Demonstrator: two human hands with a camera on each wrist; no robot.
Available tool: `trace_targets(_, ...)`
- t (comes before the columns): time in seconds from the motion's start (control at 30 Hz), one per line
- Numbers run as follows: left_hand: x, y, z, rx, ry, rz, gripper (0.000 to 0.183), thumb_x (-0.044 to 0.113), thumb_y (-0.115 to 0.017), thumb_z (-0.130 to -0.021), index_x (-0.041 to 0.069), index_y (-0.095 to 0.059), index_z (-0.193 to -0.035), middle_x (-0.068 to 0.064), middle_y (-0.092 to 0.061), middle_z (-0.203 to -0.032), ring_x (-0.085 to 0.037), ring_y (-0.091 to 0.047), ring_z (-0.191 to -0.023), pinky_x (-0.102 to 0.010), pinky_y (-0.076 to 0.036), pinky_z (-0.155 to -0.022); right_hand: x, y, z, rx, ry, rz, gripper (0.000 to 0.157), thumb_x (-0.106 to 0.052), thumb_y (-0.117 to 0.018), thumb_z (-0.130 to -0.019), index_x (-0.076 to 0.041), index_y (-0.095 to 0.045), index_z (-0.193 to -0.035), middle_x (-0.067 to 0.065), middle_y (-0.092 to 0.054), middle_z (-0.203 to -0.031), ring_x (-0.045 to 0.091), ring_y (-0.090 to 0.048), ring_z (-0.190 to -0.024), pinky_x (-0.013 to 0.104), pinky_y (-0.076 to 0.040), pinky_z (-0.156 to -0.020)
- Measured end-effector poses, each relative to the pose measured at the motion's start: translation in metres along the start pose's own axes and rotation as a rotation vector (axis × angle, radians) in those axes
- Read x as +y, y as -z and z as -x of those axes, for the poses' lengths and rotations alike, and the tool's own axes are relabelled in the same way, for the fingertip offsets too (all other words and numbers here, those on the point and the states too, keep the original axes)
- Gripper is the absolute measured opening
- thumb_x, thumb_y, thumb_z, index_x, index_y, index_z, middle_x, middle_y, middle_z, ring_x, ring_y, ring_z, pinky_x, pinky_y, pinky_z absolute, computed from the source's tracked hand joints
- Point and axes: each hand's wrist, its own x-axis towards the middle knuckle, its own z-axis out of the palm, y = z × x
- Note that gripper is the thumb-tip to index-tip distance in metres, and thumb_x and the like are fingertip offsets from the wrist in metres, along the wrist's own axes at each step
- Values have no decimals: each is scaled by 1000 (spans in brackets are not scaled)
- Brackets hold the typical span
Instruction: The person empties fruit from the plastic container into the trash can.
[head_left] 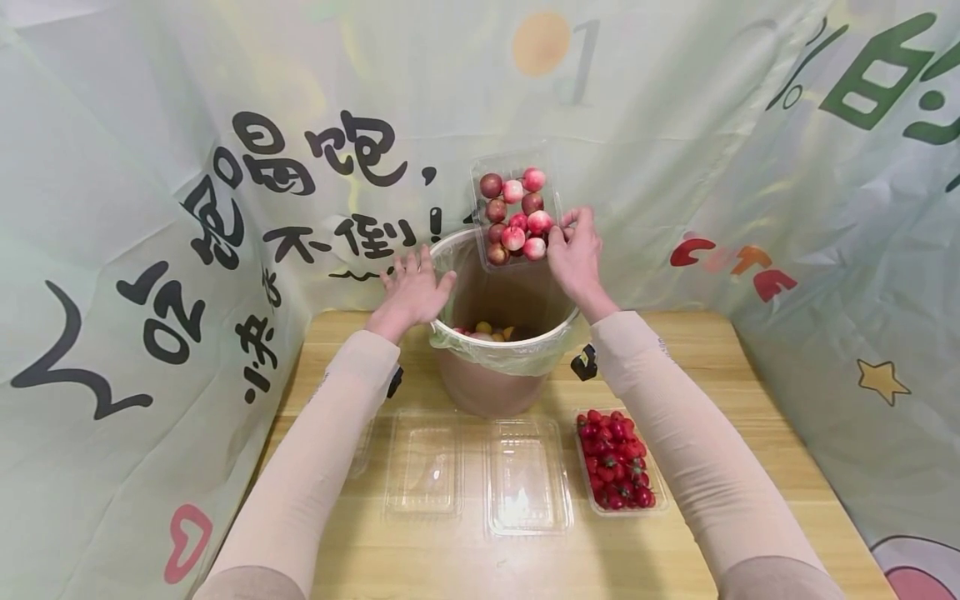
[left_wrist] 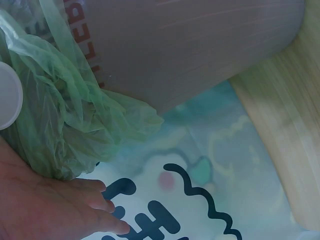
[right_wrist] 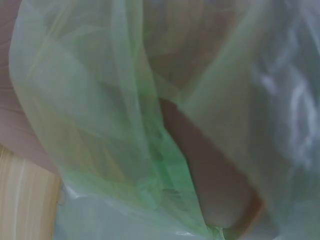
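Note:
My right hand (head_left: pixel 579 257) grips the right side of a clear plastic box (head_left: pixel 480 179) holding several dark red and pink-white round fruits (head_left: pixel 513 237). The box is tilted above the far rim of a brown bin (head_left: pixel 491 387). A pale green bag (head_left: pixel 517 357) lines the bin, folded over its white rim, and yellow and reddish fruits (head_left: pixel 487 329) lie inside. My left hand (head_left: pixel 414 292) rests at the bin's left rim with its fingers spread; the left wrist view shows those fingers (left_wrist: pixel 95 210) beside the bag. Bag folds (right_wrist: pixel 100 125) fill much of the right wrist view.
Nearer on the wooden table (head_left: pixel 450 567) stand two clear plastic boxes, one at left (head_left: pixel 423 467) and one at centre (head_left: pixel 527 479). A box of red berry-like fruits (head_left: pixel 615 462) stands to their right. Printed cloth walls (head_left: pixel 637 150) enclose the back and sides.

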Motion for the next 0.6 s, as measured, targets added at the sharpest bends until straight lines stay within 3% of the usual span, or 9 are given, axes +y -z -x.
trace_targets(0.23, -1, -1, -1, 2, -1, -9, 83, 58, -24, -103, 4, 3, -159, -25, 0, -165, -47, 7, -150, -67, 7, -117, 0, 0, 0, -6, 3, -19, 14, -17, -51, -100, -9, -42, -106, 6, -59, -75, 21, -51, -80, 29, -37, -71)
trace_targets(0.6, -1, -2, -2, 2, -4, -17, 84, 59, -24, -102, 4, 4, -159, -25, 0, -164, -47, 7, -150, -68, 6, -117, 1, 1, 0, -9, -25, -53, 11, -16, -52, -100, -12, -43, -104, 5, -62, -78, 16, -52, -75, 27, -37, -71)
